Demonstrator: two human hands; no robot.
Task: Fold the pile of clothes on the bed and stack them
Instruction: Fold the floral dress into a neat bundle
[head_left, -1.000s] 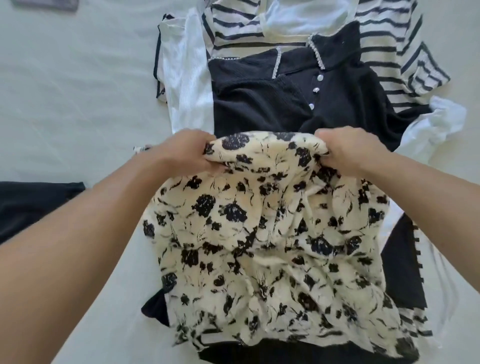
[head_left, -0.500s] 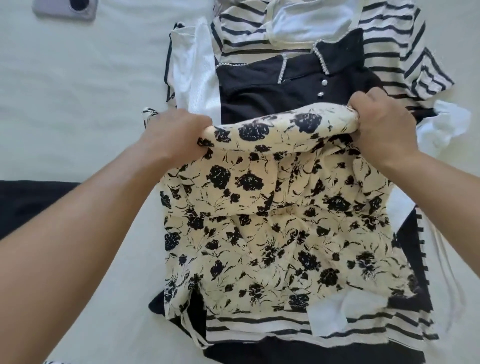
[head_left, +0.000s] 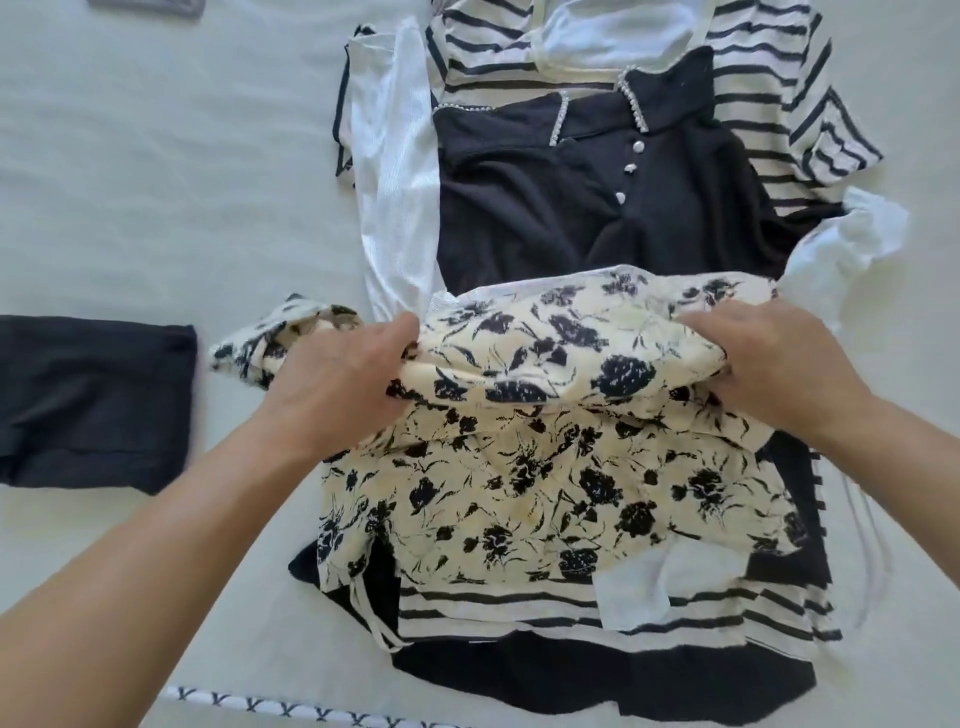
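Note:
A cream garment with black flowers (head_left: 545, 467) lies on top of the pile, its upper part doubled over toward me. My left hand (head_left: 332, 389) grips the left end of that fold, and my right hand (head_left: 779, 369) grips the right end. Under it lie a black top with pearl trim and white buttons (head_left: 571, 208), a white garment (head_left: 395, 171) and a black-and-white striped shirt (head_left: 769, 104). A striped hem (head_left: 571, 613) and black cloth (head_left: 597, 675) show below the floral piece.
A folded black garment (head_left: 93, 405) lies on the white bed sheet (head_left: 156, 182) at the left. A grey device (head_left: 150, 5) sits at the top left edge. A patterned strip (head_left: 270, 706) runs along the bed's near edge.
Both hands carried the floral garment's top edge away from me, then brought it back down toward me, leaving a folded band across its upper part. More of the black top shows.

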